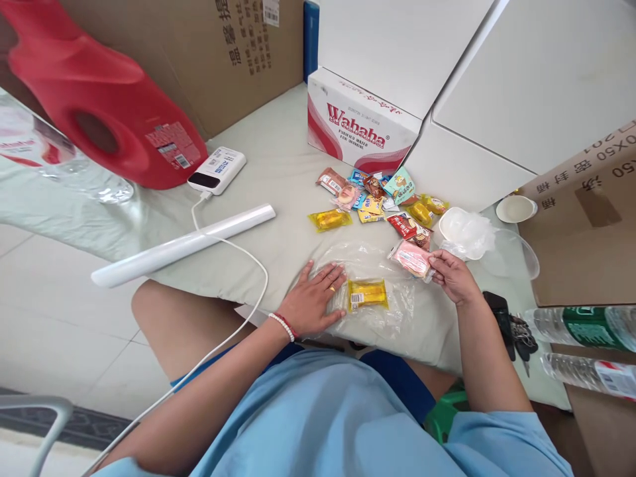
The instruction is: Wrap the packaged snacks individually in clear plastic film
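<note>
My left hand (312,298) lies flat with fingers spread on the left edge of a clear plastic bag (370,265) spread on the table. A yellow wrapped snack (367,294) rests inside or on the bag, just right of that hand. My right hand (450,275) pinches a pink wrapped snack (411,257) at the bag's right side. Behind the bag lies a pile of several small wrapped snacks (382,199), with a yellow one (329,219) at its left.
A Wahaha carton (358,126) stands behind the snacks. A white tube (183,244), a power bank (217,169) with a white cable, and a red jug (104,106) are at left. White bowls and plastic (467,230), keys (517,331) and water bottles (581,328) sit at right.
</note>
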